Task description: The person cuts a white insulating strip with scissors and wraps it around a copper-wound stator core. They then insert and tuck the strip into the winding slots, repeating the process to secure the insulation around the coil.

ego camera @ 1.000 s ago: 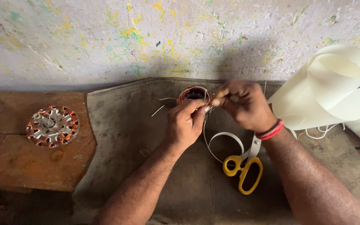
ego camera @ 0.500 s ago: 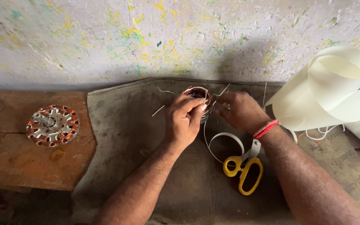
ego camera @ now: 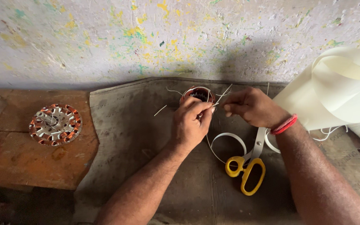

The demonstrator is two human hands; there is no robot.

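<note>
stator [ego camera: 56, 124] L on bench [ego camera: 17, 166] | scissors [ego camera: 246, 168] ctr on mat [ego camera: 138, 137] | paper roll [ego camera: 334, 89] R

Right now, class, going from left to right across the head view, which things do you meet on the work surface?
Copper-wound stator disc → left hand on the small wound coil → right hand → yellow-handled scissors → big roll of cream sheet.

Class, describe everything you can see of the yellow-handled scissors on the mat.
The scissors have two bright yellow loop handles, apparently plastic, and pale metal blades. They look closed and lie flat on the dark grey mat, handles toward the person, blades pointing up and slightly right toward the right hand. The blade tips are hidden beneath the right wrist. A curled white strip lies against them near the pivot. Neither hand touches them.
</note>
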